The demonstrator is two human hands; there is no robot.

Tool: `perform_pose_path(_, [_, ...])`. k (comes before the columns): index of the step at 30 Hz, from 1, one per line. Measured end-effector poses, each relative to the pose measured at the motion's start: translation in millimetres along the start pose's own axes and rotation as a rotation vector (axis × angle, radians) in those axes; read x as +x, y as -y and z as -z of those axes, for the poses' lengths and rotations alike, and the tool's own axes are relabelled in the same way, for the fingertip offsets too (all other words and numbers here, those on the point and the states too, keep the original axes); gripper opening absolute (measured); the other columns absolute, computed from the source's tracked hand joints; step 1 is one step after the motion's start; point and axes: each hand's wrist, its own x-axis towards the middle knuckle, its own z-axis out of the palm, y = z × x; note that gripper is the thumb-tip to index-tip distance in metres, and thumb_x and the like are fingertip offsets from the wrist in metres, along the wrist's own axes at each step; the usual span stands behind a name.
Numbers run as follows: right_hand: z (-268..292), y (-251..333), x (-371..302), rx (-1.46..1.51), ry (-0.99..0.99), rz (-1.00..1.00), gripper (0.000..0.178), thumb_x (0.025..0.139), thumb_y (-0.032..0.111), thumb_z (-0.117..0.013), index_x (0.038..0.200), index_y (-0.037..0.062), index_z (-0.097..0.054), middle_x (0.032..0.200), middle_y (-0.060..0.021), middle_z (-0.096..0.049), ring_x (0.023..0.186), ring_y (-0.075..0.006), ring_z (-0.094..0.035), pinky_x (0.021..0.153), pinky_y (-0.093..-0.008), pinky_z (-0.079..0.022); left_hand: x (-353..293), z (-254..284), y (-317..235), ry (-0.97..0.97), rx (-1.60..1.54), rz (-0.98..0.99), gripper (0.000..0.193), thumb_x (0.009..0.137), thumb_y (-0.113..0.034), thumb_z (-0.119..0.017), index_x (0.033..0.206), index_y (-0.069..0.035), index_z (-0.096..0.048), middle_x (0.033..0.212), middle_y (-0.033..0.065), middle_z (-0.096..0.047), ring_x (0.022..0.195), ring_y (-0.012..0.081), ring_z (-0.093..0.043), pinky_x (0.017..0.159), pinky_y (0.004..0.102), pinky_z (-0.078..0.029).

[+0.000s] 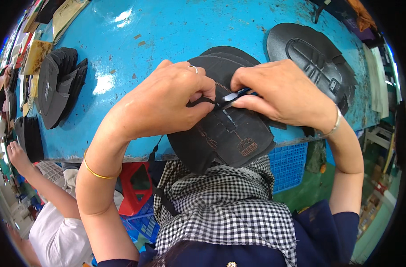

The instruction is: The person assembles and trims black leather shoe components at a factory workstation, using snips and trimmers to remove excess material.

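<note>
A black shoe upper (220,147) with orange-brown stitching lies inner side up before me, its near edge hanging over the table edge onto my checked apron. Beneath its far end, more black pieces show. My left hand (167,100) is closed, thumb and forefinger pinching a narrow black strip at the middle of the upper. From the right, my right hand (287,91) is closed round small blue-handled thread snips (232,96). The metal blades meet the strip close to my left fingertips; the handle is mostly hidden in my palm.
On the blue table (176,31), finished-looking black uppers (307,55) are stacked at right, and grey-black pieces (56,86) at left. Below are a blue crate (289,169) and a red stool (134,187). Another person's arm (51,191) reaches in at lower left.
</note>
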Motion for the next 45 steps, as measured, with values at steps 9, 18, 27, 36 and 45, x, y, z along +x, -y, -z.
perform_pose_path(9, [6,24,-1,0.048,-0.184,0.02,0.023,0.087,0.03,-0.069,0.091,0.0093,-0.058,0.076,-0.0055,-0.064,0.067,-0.0255,-0.065,0.058,-0.0356,-0.049,-23,-5,0,-0.318,-0.557,0.319,0.01,0.099,-0.012,-0.061,0.104,-0.004,-0.06,0.084,0.002,-0.058,0.081,0.0112,-0.055,0.073,0.0236,-0.043])
perform_pose_path(18, [-53,94,-18,-0.54,-0.155,0.059,0.023,0.091,0.018,-0.061,0.091,-0.0045,-0.064,0.103,-0.0382,-0.067,0.045,-0.013,-0.058,0.042,-0.0241,-0.045,-81,-40,-31,-0.912,-0.801,0.223,0.005,0.1,-0.004,-0.048,0.104,-0.001,-0.048,0.069,-0.0015,-0.038,0.056,0.0059,-0.032,0.049,0.0243,-0.026])
perform_pose_path(27, [-31,87,-21,-0.324,-0.101,0.031,0.019,0.08,0.013,-0.065,0.09,-0.0028,-0.062,0.11,-0.0332,-0.068,0.06,-0.0186,-0.07,0.044,-0.0285,-0.051,-97,-95,-52,-0.808,-0.337,-0.143,0.021,0.071,0.014,-0.06,0.086,0.0,-0.057,0.06,0.0078,-0.051,0.045,0.019,-0.048,0.043,0.0301,-0.036])
perform_pose_path(36, [-23,70,-19,0.107,-0.304,-0.196,0.017,0.083,0.013,-0.066,0.097,0.0048,-0.062,0.087,-0.0167,-0.069,0.07,-0.0307,-0.07,0.059,-0.037,-0.055,-86,-107,-56,-0.648,-0.191,-0.169,0.023,0.071,0.01,-0.069,0.088,-0.003,-0.062,0.079,0.0111,-0.067,0.066,0.0273,-0.065,0.058,0.0339,-0.05])
perform_pose_path(45, [84,-37,-138,0.808,-0.689,-0.966,0.025,0.098,0.03,-0.063,0.086,0.009,-0.066,0.064,0.0074,-0.052,0.054,-0.0005,-0.042,0.048,-0.0203,-0.031,-90,-112,-53,-0.691,-0.328,0.121,0.011,0.082,0.004,-0.072,0.087,-0.001,-0.064,0.079,0.0097,-0.068,0.061,0.0175,-0.061,0.054,0.0278,-0.045])
